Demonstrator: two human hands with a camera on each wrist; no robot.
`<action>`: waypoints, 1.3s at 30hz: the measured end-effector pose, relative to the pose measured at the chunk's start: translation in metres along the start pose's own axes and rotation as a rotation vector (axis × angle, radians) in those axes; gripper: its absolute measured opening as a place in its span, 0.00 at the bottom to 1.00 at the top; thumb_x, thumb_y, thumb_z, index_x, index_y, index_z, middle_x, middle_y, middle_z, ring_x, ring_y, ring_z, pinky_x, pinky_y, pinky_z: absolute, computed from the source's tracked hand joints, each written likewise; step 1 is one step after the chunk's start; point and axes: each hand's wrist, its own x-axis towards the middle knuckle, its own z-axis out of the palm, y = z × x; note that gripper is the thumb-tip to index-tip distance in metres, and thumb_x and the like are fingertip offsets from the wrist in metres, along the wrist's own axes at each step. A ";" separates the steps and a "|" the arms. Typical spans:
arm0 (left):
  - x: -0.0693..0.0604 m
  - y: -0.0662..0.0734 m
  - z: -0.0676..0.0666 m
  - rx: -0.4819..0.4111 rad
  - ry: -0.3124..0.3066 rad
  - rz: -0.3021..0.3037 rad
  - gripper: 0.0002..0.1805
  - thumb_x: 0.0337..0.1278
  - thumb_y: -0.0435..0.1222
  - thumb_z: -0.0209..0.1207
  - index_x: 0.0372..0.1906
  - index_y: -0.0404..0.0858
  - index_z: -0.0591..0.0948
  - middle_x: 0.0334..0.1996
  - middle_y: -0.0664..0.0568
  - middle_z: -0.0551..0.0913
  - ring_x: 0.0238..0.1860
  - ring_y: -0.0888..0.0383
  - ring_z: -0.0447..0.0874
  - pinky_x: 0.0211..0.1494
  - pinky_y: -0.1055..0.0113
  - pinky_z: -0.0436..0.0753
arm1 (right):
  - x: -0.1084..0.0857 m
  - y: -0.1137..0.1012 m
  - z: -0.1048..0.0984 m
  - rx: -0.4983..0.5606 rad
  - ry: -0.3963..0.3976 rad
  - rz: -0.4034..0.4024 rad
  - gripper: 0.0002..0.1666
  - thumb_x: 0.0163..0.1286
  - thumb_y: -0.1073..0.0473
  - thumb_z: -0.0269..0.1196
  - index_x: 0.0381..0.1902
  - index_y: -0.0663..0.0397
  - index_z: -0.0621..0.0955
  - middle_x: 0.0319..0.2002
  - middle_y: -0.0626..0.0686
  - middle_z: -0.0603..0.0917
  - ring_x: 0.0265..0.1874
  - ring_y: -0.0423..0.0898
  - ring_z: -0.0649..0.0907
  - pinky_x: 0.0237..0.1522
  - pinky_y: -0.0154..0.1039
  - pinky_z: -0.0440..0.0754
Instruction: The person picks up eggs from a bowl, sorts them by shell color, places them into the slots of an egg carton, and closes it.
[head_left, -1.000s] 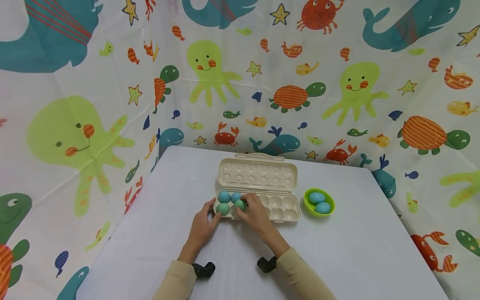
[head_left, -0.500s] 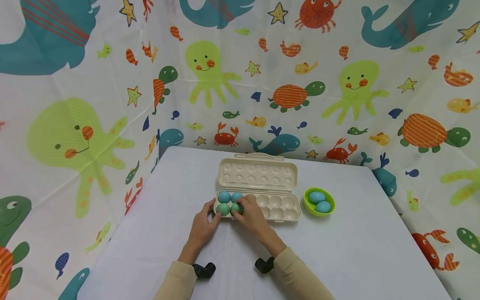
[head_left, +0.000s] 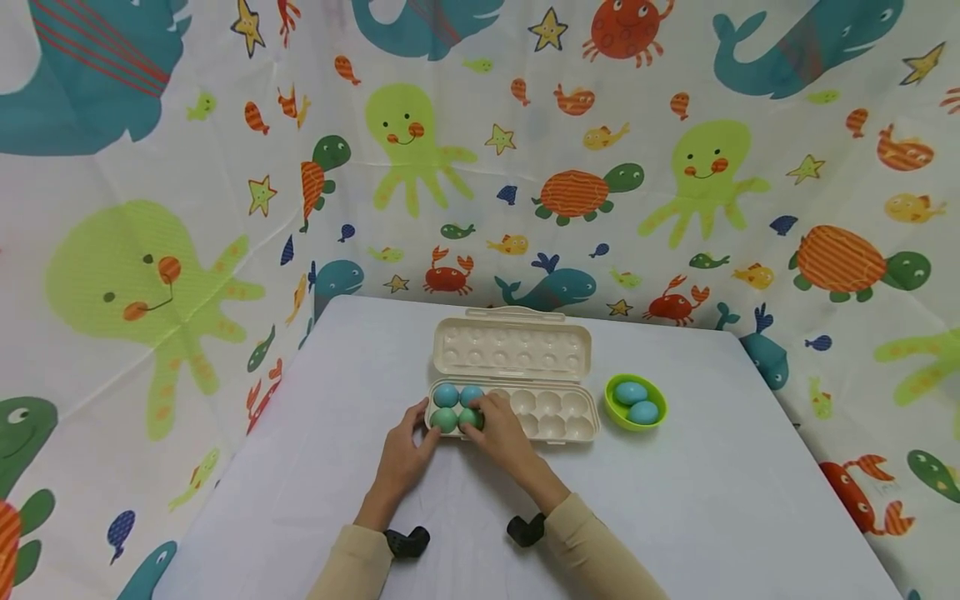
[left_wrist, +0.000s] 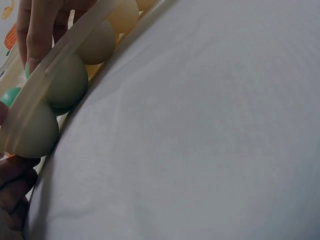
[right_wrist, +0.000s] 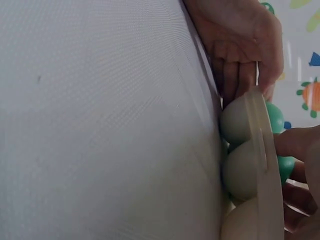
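An open beige egg carton (head_left: 551, 427) lies on the white table, its lid (head_left: 513, 348) folded back. My left hand (head_left: 402, 450) holds the carton's left end, thumb at the front rim and fingers along the side. With thumb and fingers, my right hand (head_left: 506, 440) pinches a green egg (head_left: 470, 417) sitting in the second front cup. Beside it, a green egg (head_left: 444, 420) fills the leftmost front cup. Behind them sit two blue eggs, one at the left (head_left: 446, 395) and one partly hidden by my right fingers. In the right wrist view, the pinched green egg (right_wrist: 286, 168) shows above the rim.
Right of the carton stands a lime-green bowl (head_left: 636, 426) with two blue eggs (head_left: 631, 392) in it. The carton's cups on the right hold nothing. A cloth printed with sea animals (head_left: 450, 225) hangs behind and beside the table.
My right hand has lowered the green egg from above the carton into the second front cup and moved slightly left. My left hand has stayed on the carton's end.
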 end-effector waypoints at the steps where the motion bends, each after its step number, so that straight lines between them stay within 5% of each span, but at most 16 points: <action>1: 0.000 0.000 0.000 0.004 0.004 0.003 0.31 0.62 0.40 0.61 0.69 0.36 0.72 0.56 0.43 0.85 0.65 0.46 0.79 0.72 0.50 0.72 | 0.000 0.000 0.000 -0.002 -0.002 -0.003 0.18 0.60 0.59 0.72 0.46 0.62 0.83 0.40 0.54 0.83 0.38 0.44 0.79 0.39 0.36 0.82; 9: 0.000 0.000 -0.001 -0.001 -0.002 -0.002 0.31 0.61 0.39 0.62 0.69 0.36 0.72 0.57 0.43 0.85 0.65 0.46 0.79 0.72 0.49 0.72 | 0.001 -0.001 -0.005 -0.014 -0.014 -0.028 0.19 0.60 0.58 0.73 0.45 0.61 0.83 0.38 0.53 0.81 0.36 0.42 0.77 0.36 0.34 0.80; 18: -0.001 0.002 -0.001 -0.005 -0.003 -0.005 0.30 0.62 0.40 0.62 0.68 0.36 0.72 0.57 0.43 0.85 0.66 0.47 0.79 0.73 0.51 0.71 | -0.004 0.001 -0.025 -0.009 -0.022 -0.004 0.19 0.65 0.54 0.69 0.49 0.59 0.83 0.47 0.54 0.84 0.51 0.52 0.83 0.52 0.48 0.84; 24: -0.001 0.002 -0.001 -0.009 -0.003 -0.008 0.31 0.62 0.39 0.61 0.69 0.36 0.72 0.58 0.43 0.85 0.66 0.46 0.78 0.73 0.50 0.71 | -0.004 0.012 -0.042 -0.069 0.019 0.008 0.18 0.65 0.56 0.69 0.50 0.57 0.82 0.48 0.53 0.84 0.54 0.52 0.82 0.54 0.48 0.83; 39: 0.000 -0.001 0.000 -0.009 -0.004 -0.018 0.31 0.61 0.39 0.62 0.69 0.38 0.72 0.59 0.44 0.84 0.67 0.47 0.78 0.74 0.50 0.70 | -0.009 0.046 -0.084 -0.116 0.037 0.180 0.19 0.67 0.57 0.67 0.54 0.59 0.81 0.54 0.59 0.81 0.54 0.56 0.77 0.56 0.53 0.80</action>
